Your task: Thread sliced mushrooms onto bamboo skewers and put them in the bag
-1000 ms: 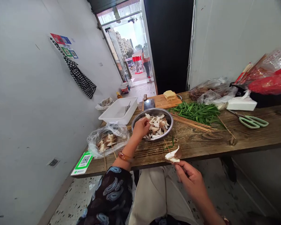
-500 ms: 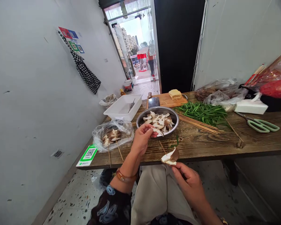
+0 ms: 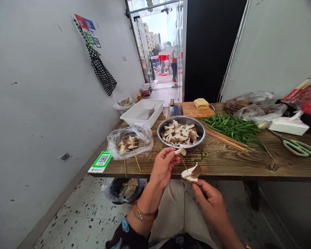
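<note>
Pinched in my left hand (image 3: 163, 166) is a piece of mushroom (image 3: 180, 151), pale and torn, just in front of the metal bowl (image 3: 159, 134). My right hand (image 3: 209, 199) is closed on a thin wooden skewer (image 3: 184, 161), whose tip points up and away from me. Mushroom pieces (image 3: 191, 173) with white flesh and a brown cap are threaded on that skewer, close to my right fingertips. Many loose mushroom pieces (image 3: 180, 133) fill the bowl. On the left, finished-looking mushroom skewers (image 3: 128, 143) lie on a clear plastic bag (image 3: 145, 138).
Behind the bowl are a white tub (image 3: 142, 112), a cleaver (image 3: 176, 110) and a cutting board (image 3: 190, 110) with stacked yellow sheets (image 3: 201, 103). Green leaves (image 3: 230, 128), bare skewers (image 3: 228, 141) and scissors (image 3: 300, 148) lie rightward. A lined bin (image 3: 126, 190) stands below the table.
My left hand has drawn back from the bowl's rim with the mushroom piece, toward the skewer tip. The right hand holds the skewer nearly still. The view has shifted slightly.
</note>
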A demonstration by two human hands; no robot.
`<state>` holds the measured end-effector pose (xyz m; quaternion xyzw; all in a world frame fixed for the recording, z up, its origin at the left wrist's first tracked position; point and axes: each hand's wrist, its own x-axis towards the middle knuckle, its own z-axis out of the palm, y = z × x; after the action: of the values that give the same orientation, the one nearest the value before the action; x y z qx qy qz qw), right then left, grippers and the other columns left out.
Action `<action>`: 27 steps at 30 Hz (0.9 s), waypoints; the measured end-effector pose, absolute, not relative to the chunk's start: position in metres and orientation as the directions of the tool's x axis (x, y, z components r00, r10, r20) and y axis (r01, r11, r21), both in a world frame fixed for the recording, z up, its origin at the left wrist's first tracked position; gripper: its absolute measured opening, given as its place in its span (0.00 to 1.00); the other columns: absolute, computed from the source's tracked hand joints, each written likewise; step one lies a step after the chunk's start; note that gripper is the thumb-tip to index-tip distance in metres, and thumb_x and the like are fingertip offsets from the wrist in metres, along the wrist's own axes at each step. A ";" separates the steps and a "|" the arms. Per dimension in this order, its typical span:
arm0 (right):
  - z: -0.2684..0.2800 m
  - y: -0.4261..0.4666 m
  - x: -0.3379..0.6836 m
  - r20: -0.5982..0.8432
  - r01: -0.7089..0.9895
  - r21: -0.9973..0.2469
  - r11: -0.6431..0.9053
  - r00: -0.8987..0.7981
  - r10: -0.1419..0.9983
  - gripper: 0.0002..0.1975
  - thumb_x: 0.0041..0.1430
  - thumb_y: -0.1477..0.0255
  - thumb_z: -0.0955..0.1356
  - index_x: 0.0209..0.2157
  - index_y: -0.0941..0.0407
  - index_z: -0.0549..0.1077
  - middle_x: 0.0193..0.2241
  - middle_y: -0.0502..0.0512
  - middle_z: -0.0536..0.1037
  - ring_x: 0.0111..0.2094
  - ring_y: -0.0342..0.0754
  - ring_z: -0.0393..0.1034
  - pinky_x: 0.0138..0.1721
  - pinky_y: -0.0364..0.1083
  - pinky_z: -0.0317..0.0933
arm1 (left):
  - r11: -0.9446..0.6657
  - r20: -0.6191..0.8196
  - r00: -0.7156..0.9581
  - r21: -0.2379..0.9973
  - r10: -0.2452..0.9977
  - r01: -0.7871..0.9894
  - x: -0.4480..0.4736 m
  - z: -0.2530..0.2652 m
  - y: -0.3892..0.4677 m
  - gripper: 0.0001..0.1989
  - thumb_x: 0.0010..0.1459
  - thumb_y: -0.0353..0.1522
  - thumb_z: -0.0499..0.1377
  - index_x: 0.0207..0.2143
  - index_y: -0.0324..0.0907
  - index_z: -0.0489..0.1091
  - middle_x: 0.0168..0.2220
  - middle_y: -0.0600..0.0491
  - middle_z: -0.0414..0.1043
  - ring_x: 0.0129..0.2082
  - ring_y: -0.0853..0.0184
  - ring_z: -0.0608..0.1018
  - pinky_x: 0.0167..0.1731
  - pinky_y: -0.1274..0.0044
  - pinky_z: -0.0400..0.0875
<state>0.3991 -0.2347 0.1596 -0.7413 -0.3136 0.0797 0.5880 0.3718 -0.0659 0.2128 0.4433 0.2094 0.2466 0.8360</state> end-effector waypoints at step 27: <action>0.159 -0.234 0.397 0.231 0.394 -0.904 -0.166 0.777 0.586 0.16 0.60 0.62 0.63 0.32 0.57 0.78 0.16 0.48 0.68 0.19 0.43 0.64 0.20 0.39 0.57 | 0.077 0.141 0.661 0.954 0.737 -0.289 0.363 0.207 -0.072 0.09 0.44 0.31 0.67 0.26 0.40 0.70 0.32 0.53 0.73 0.33 0.71 0.73 0.36 0.79 0.66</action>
<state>0.3972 -0.2339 0.1594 -0.7587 -0.3230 0.0857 0.5593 0.3626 -0.0719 0.2073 0.5746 0.1951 0.3627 0.7072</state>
